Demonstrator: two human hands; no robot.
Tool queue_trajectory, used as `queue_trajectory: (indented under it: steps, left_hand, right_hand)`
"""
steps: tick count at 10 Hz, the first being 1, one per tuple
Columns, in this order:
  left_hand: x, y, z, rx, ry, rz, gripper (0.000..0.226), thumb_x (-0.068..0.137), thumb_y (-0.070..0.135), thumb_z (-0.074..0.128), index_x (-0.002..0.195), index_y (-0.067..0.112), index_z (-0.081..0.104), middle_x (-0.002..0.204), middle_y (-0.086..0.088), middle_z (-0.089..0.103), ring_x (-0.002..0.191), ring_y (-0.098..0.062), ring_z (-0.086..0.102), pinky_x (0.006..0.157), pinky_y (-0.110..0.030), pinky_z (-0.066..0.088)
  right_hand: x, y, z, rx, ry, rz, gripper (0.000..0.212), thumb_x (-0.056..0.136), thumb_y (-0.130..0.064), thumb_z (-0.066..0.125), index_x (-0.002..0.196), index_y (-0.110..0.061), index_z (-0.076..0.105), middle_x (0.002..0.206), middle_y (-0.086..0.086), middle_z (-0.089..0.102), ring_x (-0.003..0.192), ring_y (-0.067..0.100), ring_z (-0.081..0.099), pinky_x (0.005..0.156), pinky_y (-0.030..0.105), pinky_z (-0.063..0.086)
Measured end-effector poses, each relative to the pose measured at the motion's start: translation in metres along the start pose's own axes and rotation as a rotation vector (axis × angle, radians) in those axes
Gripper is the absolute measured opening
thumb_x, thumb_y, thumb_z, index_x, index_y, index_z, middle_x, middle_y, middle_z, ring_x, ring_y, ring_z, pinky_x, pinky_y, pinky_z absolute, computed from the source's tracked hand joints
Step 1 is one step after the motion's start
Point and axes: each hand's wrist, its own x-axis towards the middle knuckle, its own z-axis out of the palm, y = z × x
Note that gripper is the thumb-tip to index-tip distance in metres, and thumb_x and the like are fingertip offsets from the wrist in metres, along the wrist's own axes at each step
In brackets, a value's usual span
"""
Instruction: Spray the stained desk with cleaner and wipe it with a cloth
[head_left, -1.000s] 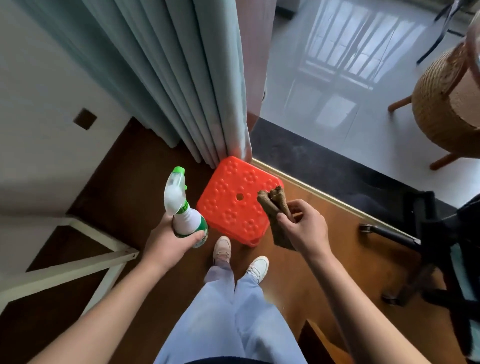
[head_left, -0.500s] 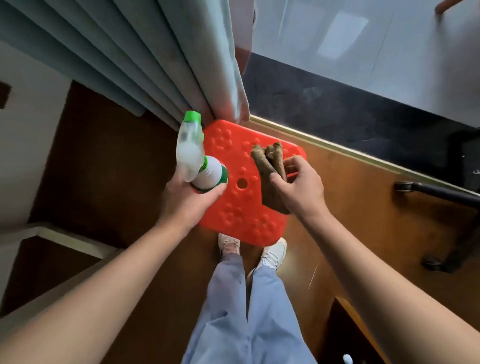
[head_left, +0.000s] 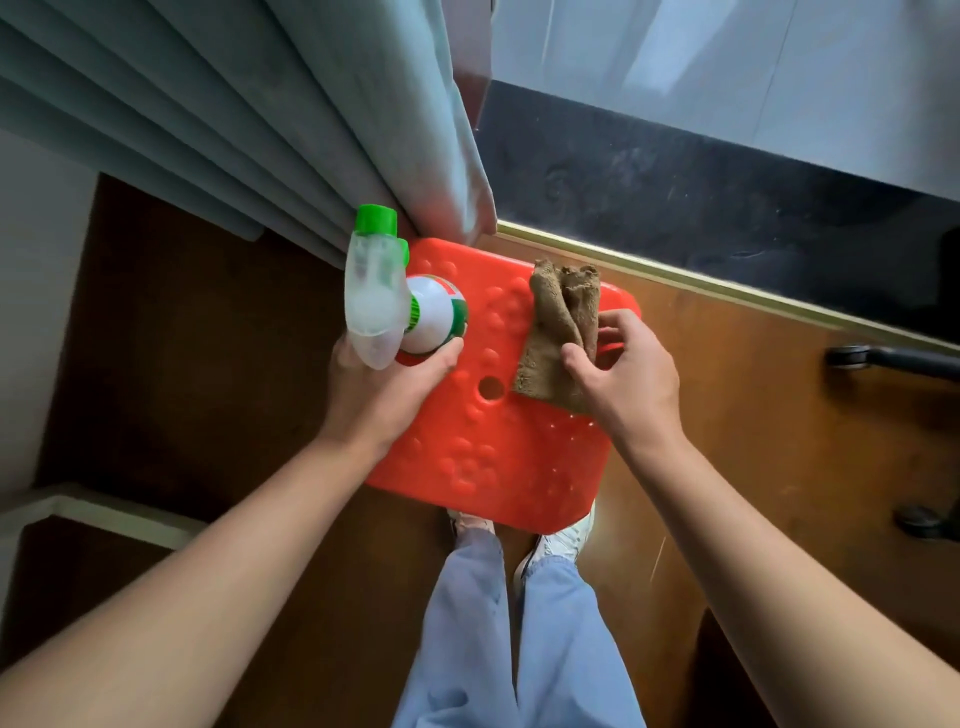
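Note:
A white spray bottle (head_left: 415, 317) with a green nozzle cap and clear trigger head stands over the left part of a red plastic stool (head_left: 493, 452). My left hand (head_left: 379, 389) grips it around the body. A folded brown cloth (head_left: 556, 322) lies on the stool's right side, and my right hand (head_left: 623, 379) pinches its near edge between thumb and fingers. The stool top is embossed with flower shapes, has a round hole in the middle and shows small droplets near its right edge. No desk top is in view.
Grey-green curtains (head_left: 311, 130) hang down to the stool's far left corner. A white frame (head_left: 93, 512) sits at lower left. Black chair castors (head_left: 852, 358) stand to the right on the brown wooden floor (head_left: 779, 441). My feet and legs (head_left: 519, 623) are just behind the stool.
My view has tipped down and closed in on the stool. Both hands have lowered onto it: the bottle now stands over the left side, and the cloth has gone from held upright to lying on the top.

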Motion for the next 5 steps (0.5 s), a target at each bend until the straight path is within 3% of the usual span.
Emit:
queue_trajectory:
  steps: [2,4,5]
  left_hand:
    - [0.0012,0.0009,-0.001,-0.056,0.002,-0.055,0.061,0.073,0.033,0.092,0.123,0.026,0.059,0.122,0.007,0.063,0.113,-0.001,0.058,0.095,0.002,0.034]
    - [-0.0003,-0.0027,-0.0014,-0.061,0.013,-0.02,0.071,0.071,0.035,0.093,0.131,0.019,0.059,0.125,0.011,0.061,0.117,0.0,0.056,0.098,0.002,0.031]
    - [-0.005,-0.0037,-0.0048,-0.006,-0.039,-0.111,0.077,0.071,0.046,0.089,0.137,0.025,0.055,0.133,0.011,0.061,0.123,-0.008,0.056,0.102,-0.011,0.037]
  right_hand:
    - [-0.0017,0.0065,0.003,-0.026,0.034,0.054,0.02,0.085,-0.035,0.073,0.099,-0.027,0.062,0.091,-0.01,0.068,0.081,0.011,0.063,0.071,0.028,0.049]
    - [-0.0003,0.0035,0.0038,-0.073,0.024,0.057,0.024,0.086,-0.035,0.072,0.102,-0.022,0.059,0.096,-0.004,0.066,0.082,0.014,0.058,0.059,0.016,0.035]
    - [-0.0078,0.0,0.0002,-0.029,0.013,0.089,0.034,0.088,-0.038,0.072,0.115,-0.022,0.059,0.105,-0.004,0.067,0.091,0.014,0.063,0.07,0.024,0.044]
